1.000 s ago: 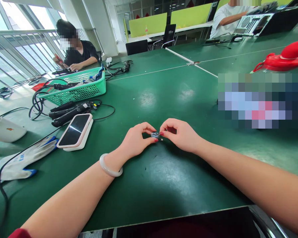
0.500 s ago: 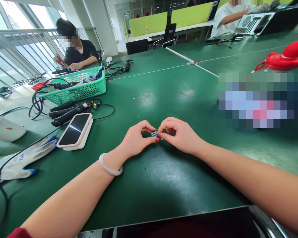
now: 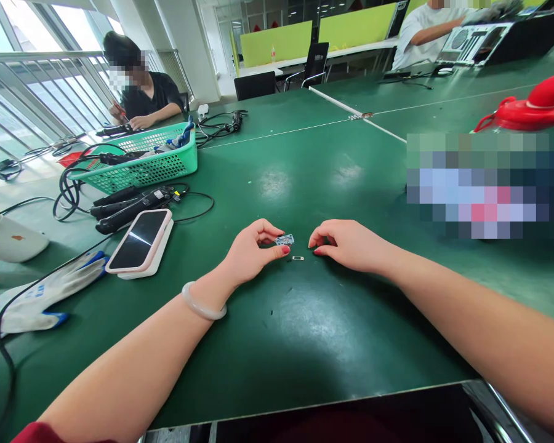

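My left hand (image 3: 252, 251) pinches a tiny blue circuit board (image 3: 285, 240) between thumb and forefinger, just above the green table (image 3: 305, 320). A small metal piece (image 3: 298, 258) lies on the table below the board, between my two hands. My right hand (image 3: 348, 245) rests on the table to the right of that piece, fingers curled in, thumb and forefinger close together; I cannot make out anything in them. A pale bangle (image 3: 202, 304) circles my left wrist.
A phone on a white stand (image 3: 141, 242), black tools with cables (image 3: 129, 206) and a green basket (image 3: 143, 163) sit at left. White gloves (image 3: 41, 298) lie nearer. A red-lidded object (image 3: 530, 107) stands at right. Two other people work at the far tables.
My hands have parted. The left one lifted the little board up and left; the small metal piece now lies alone on the table, and the right hand drew back to the right.
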The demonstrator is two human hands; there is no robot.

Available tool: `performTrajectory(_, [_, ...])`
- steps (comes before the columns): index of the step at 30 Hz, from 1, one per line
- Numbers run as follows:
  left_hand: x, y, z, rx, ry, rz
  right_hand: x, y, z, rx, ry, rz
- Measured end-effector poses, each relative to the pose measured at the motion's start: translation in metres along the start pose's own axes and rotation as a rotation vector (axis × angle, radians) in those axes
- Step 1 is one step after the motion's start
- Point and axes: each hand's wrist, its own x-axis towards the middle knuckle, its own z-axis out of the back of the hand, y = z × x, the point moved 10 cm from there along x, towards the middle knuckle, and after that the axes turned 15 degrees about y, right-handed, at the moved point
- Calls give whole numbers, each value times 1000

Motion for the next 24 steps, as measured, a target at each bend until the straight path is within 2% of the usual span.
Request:
performTrajectory(4, [-3,-4,3,224,-46,24,1,3,-3,-44,-10,5])
performTrajectory(10, [-6,-11,-3,412,-36,34,-11,31,8,118,-211,181])
performTrajectory(17, [-6,-17,-10,458,5,-13,-18,52,9,125,-323,286])
performTrajectory(24, [-5,-14,-12,392,29,-30,-19,53,8,111,-303,320])
